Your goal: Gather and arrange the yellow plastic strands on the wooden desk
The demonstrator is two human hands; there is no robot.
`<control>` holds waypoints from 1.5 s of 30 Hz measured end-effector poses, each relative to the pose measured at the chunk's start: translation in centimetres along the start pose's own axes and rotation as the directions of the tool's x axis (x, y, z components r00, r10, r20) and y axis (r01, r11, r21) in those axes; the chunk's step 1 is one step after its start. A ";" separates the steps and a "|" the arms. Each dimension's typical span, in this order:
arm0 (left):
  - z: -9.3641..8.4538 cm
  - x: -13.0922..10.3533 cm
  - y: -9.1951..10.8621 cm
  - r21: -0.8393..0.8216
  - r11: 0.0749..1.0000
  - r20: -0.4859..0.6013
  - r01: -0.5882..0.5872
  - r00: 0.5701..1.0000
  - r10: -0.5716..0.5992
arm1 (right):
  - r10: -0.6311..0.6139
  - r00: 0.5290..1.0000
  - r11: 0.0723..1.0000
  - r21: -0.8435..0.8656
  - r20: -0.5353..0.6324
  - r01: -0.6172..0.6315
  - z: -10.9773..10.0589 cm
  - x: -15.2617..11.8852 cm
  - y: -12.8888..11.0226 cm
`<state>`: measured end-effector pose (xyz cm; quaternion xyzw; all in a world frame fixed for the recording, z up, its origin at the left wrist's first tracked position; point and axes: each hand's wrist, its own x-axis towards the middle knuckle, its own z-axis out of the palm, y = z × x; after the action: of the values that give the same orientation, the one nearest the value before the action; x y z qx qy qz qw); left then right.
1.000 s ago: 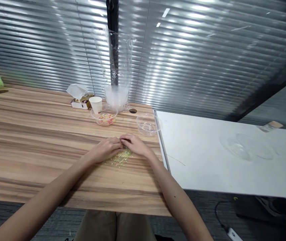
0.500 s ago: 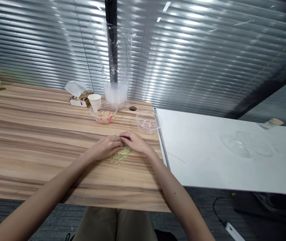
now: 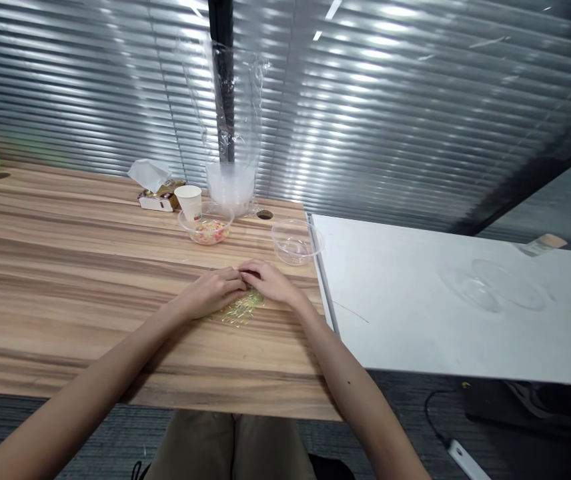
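Little has shifted since a second ago, so the work stays put: left hand [image 3: 213,292] and right hand [image 3: 269,281] meet, fingers curled, grip hidden from me, over crinkly yellow-green plastic [image 3: 240,311] on the wood-grain table [image 3: 90,267].

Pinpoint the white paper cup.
In the head view, the paper cup stands left of centre, near the back of the wooden table, right of the tissue box, at the left rim of the bowl of coloured bits.

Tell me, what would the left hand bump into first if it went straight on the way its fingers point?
Most likely the right hand; it lies just ahead of the left hand, perhaps already touching; depth is unclear.
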<state>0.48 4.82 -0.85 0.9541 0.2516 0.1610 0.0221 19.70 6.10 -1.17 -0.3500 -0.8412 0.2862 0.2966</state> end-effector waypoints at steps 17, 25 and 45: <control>-0.4 0.1 0.3 0.001 1.000 0.023 0.028 0.999 -0.028 | 0.000 1.000 1.000 0.023 0.000 0.000 0.0 0.0 0.0; -0.4 0.1 0.3 -0.028 0.999 0.019 0.034 0.999 -0.034 | 0.001 1.000 1.000 0.027 0.011 -0.001 -0.4 -0.1 -0.5; -0.5 0.2 0.2 -0.069 0.996 0.018 0.051 0.999 -0.050 | 0.009 0.999 1.000 -0.004 0.034 -0.009 -0.4 0.0 0.0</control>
<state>0.57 4.68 -0.24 0.9473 0.2698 0.1612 0.0615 19.96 6.17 -0.92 -0.3496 -0.8450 0.2920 0.2801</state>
